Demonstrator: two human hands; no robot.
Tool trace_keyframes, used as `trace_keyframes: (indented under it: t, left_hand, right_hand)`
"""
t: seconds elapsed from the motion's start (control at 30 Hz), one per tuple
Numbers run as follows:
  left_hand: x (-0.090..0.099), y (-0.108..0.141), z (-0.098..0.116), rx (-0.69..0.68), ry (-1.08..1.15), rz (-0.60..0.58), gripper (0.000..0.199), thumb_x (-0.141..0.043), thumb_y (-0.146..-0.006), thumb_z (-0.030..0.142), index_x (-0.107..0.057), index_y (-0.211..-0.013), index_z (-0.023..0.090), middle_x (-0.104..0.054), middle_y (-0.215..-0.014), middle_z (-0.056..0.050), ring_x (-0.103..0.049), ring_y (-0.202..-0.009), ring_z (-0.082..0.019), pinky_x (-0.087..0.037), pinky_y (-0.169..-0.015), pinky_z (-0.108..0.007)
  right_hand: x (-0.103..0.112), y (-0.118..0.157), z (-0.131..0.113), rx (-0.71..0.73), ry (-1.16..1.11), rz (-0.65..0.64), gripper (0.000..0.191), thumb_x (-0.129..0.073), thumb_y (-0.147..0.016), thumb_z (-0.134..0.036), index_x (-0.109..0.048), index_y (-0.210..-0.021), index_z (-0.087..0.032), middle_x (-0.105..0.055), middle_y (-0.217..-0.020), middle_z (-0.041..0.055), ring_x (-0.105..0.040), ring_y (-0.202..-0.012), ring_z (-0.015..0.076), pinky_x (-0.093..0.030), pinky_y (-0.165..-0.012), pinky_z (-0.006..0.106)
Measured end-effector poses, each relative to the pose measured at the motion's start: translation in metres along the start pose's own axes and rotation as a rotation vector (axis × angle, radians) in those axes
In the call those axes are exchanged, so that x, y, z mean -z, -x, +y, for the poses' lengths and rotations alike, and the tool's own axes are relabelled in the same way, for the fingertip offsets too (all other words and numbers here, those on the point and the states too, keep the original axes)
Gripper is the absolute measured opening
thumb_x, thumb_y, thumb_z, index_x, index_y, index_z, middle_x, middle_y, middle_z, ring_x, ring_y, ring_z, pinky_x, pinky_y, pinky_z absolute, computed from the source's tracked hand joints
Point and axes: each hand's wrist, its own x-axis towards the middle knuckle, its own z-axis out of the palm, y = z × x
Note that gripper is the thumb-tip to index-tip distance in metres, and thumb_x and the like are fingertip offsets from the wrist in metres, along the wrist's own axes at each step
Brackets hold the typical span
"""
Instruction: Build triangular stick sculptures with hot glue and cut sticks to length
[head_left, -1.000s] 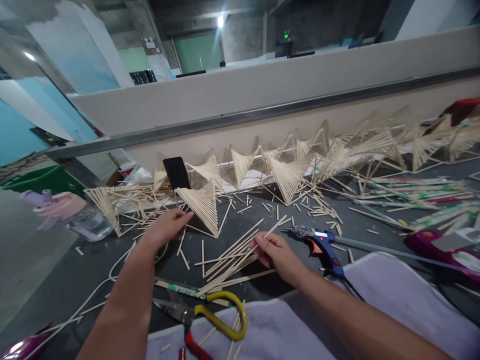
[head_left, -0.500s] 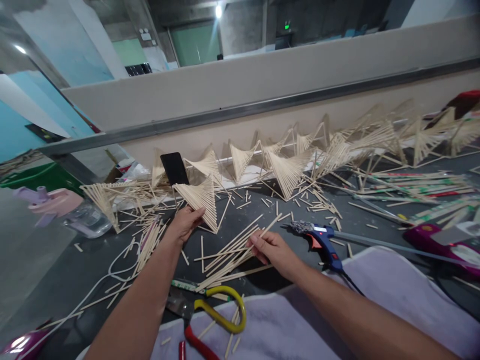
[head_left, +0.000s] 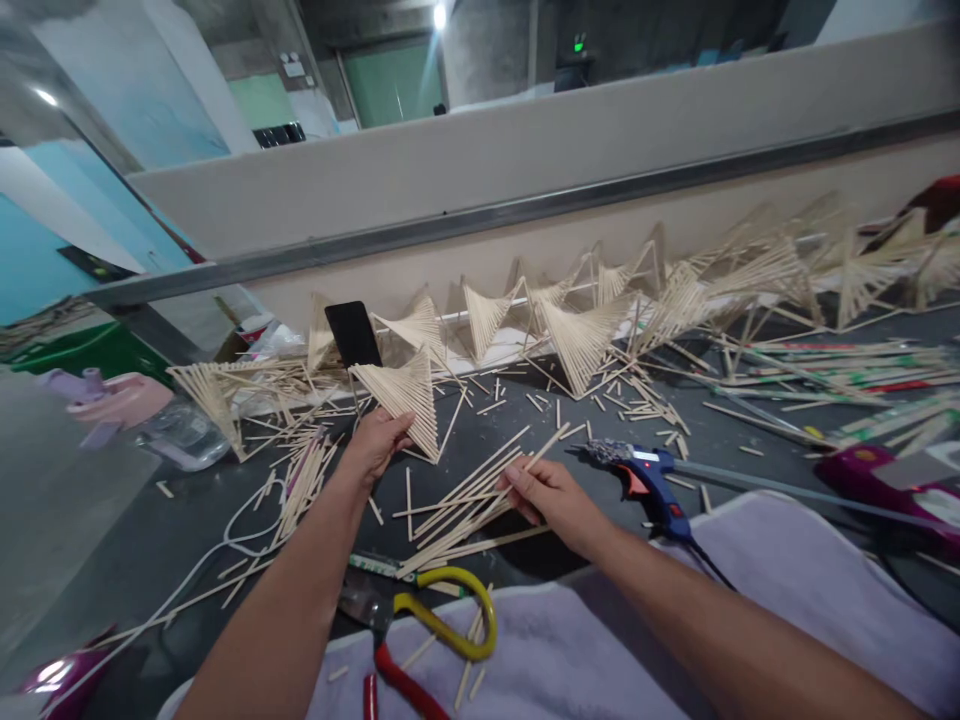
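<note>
My left hand is closed on the lower left side of a fan-shaped wooden stick model, thumb across its sticks. The model stands on the dark table. Between finger and thumb, my right hand pinches a thin wooden stick that points up and to the right. Under and left of that hand lies a loose pile of wooden sticks. A blue glue gun rests just right of my right hand, its nozzle towards the models and a long glue stick in its back.
Several similar stick models line the wall side. A dark phone leans behind the held model. Yellow-and-red-handled cutters lie on a lilac towel in front. A bottle stands left, packaged sticks right.
The whole view has shifted slightly. Both hands keep their holds, on the model and on the stick, with no clear movement of either.
</note>
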Motion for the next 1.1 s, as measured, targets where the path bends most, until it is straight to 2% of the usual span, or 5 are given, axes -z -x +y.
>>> trace_keyframes:
  t: [0.27,0.6,0.77,0.9,1.1]
  left_hand:
    - [0.0,-0.001,-0.001,0.004,0.02,0.022,0.029,-0.071,-0.059,0.022,-0.064,-0.084,0.009,-0.068,-0.069,-0.006,-0.063,-0.057,-0.014,-0.048,-0.046,-0.017]
    - [0.001,0.003,0.003,0.013,0.078,-0.065,0.029,-0.071,-0.059,0.021,-0.063,-0.085,0.009,-0.068,-0.073,-0.007,-0.063,-0.062,-0.015,-0.052,-0.055,-0.024]
    - [0.007,0.0,0.005,0.047,0.124,-0.112,0.032,-0.071,-0.062,0.022,-0.06,-0.091,0.014,-0.068,-0.078,-0.005,-0.064,-0.067,-0.015,-0.053,-0.06,-0.025]
    - [0.009,-0.004,0.003,0.052,0.109,-0.133,0.031,-0.07,-0.063,0.023,-0.06,-0.09,0.013,-0.067,-0.077,-0.005,-0.063,-0.065,-0.015,-0.054,-0.059,-0.026]
    - [0.006,-0.01,-0.003,0.012,0.064,-0.119,0.029,-0.071,-0.061,0.024,-0.062,-0.085,0.009,-0.065,-0.07,-0.006,-0.061,-0.058,-0.014,-0.051,-0.049,-0.022]
  right_hand:
    - [0.0,0.001,0.0,0.021,0.019,0.003,0.039,-0.049,-0.078,-0.05,-0.057,-0.075,-0.012,-0.046,-0.055,-0.0034,-0.036,-0.04,0.0038,-0.024,-0.039,0.018]
    - [0.002,-0.001,-0.001,-0.045,0.002,-0.049,0.038,-0.05,-0.077,-0.05,-0.057,-0.077,-0.013,-0.048,-0.055,-0.003,-0.04,-0.039,0.0042,-0.03,-0.038,0.017]
    - [0.002,-0.003,0.002,-0.116,-0.031,-0.057,0.039,-0.053,-0.074,-0.052,-0.057,-0.078,-0.013,-0.049,-0.055,-0.0038,-0.042,-0.037,0.0039,-0.032,-0.035,0.016]
    - [0.0,-0.004,0.006,-0.225,-0.083,-0.118,0.038,-0.055,-0.073,-0.05,-0.055,-0.081,-0.013,-0.051,-0.056,-0.0041,-0.044,-0.034,0.0042,-0.036,-0.032,0.016]
    - [0.004,-0.005,0.005,-0.369,-0.178,-0.225,0.04,-0.057,-0.074,-0.042,-0.047,-0.103,-0.017,-0.057,-0.06,-0.0029,-0.049,-0.036,0.0063,-0.043,-0.034,0.018]
